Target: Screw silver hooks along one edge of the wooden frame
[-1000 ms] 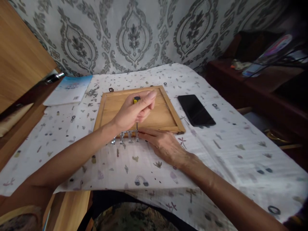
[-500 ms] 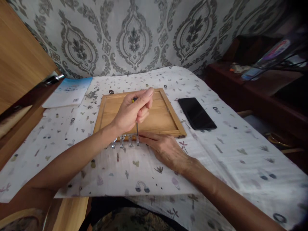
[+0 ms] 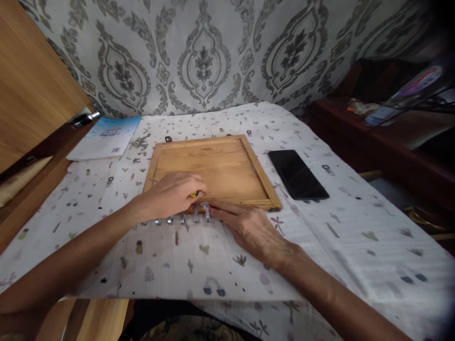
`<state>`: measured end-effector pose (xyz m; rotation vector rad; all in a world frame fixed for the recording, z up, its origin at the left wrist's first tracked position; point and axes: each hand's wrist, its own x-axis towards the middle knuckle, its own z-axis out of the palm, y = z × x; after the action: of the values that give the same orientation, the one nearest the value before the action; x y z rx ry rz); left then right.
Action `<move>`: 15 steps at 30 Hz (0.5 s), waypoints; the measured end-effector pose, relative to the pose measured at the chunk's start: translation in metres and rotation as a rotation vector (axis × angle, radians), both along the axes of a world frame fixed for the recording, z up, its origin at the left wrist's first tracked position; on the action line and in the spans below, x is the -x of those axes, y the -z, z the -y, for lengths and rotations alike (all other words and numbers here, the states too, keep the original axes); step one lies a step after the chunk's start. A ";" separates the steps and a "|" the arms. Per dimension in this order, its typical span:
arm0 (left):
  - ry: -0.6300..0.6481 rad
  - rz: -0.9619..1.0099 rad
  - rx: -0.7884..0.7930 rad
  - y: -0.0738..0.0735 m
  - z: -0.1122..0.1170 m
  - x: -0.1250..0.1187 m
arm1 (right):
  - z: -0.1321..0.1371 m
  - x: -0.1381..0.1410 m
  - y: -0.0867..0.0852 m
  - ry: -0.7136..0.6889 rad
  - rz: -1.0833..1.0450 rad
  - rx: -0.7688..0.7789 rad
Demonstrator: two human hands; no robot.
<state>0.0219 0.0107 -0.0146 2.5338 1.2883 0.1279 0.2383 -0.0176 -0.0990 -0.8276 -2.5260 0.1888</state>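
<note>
A wooden frame with a recessed panel (image 3: pixel 213 166) lies flat on the cloth-covered table, with a row of silver metal hooks (image 3: pixel 195 215) along its near edge. My left hand (image 3: pixel 170 194) is low over this edge, its fingers closed around a screwdriver (image 3: pixel 194 193). Only a bit of the yellow and black handle shows; its shaft is hidden. At the rightmost hook (image 3: pixel 207 212), the fingertips of my right hand (image 3: pixel 249 225) press close together against it and the frame's edge.
A black phone (image 3: pixel 298 175) lies right of the frame. At the back left is a blue and white booklet (image 3: pixel 104 137), beside a wooden cabinet (image 3: pixel 39 80). A patterned curtain (image 3: pixel 202 57) hangs behind the table (image 3: pixel 227 265). Dark red furniture (image 3: pixel 341 123) stands at the right.
My left hand has dropped from above the panel to the near edge, and the screwdriver's shaft no longer shows. My right hand stays at the rightmost hook. The view has shifted slightly.
</note>
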 end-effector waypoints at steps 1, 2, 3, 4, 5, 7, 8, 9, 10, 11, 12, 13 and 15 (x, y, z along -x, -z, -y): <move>0.010 -0.056 0.022 0.004 0.002 0.001 | 0.000 0.000 0.000 -0.005 -0.007 0.005; 0.018 -0.090 0.051 0.006 0.003 0.002 | 0.000 0.000 -0.001 -0.007 -0.010 0.008; 0.026 -0.100 0.082 0.008 0.005 0.002 | 0.000 0.000 -0.001 -0.007 -0.009 0.010; 0.034 -0.093 0.107 0.009 0.006 0.003 | 0.000 0.000 -0.001 -0.006 -0.008 0.009; 0.042 -0.083 0.125 0.010 0.007 0.003 | -0.001 -0.001 -0.001 -0.003 -0.005 0.007; 0.047 -0.067 0.140 0.012 0.009 0.004 | -0.001 -0.001 -0.001 0.003 -0.006 0.005; 0.037 -0.055 0.135 0.013 0.009 0.004 | -0.001 -0.001 -0.001 0.004 -0.010 0.005; 0.020 -0.042 0.125 0.014 0.009 0.005 | -0.001 -0.001 -0.001 0.003 -0.015 0.006; 0.004 -0.028 0.118 0.016 0.009 0.005 | -0.001 -0.001 -0.002 0.000 -0.020 0.005; -0.007 -0.013 0.114 0.018 0.009 0.005 | 0.000 0.000 -0.002 -0.002 -0.024 0.005; -0.014 -0.001 0.115 0.019 0.008 0.006 | 0.000 0.000 -0.003 -0.002 -0.026 0.004; -0.017 0.006 0.122 0.021 0.006 0.006 | 0.000 0.000 -0.003 0.000 -0.025 0.003; -0.030 0.022 0.147 0.023 0.003 0.005 | 0.001 0.000 -0.003 0.003 -0.024 -0.003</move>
<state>0.0170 0.0079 -0.0373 2.3835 1.2785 0.0648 0.2380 -0.0189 -0.0958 -0.8229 -2.5022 0.1930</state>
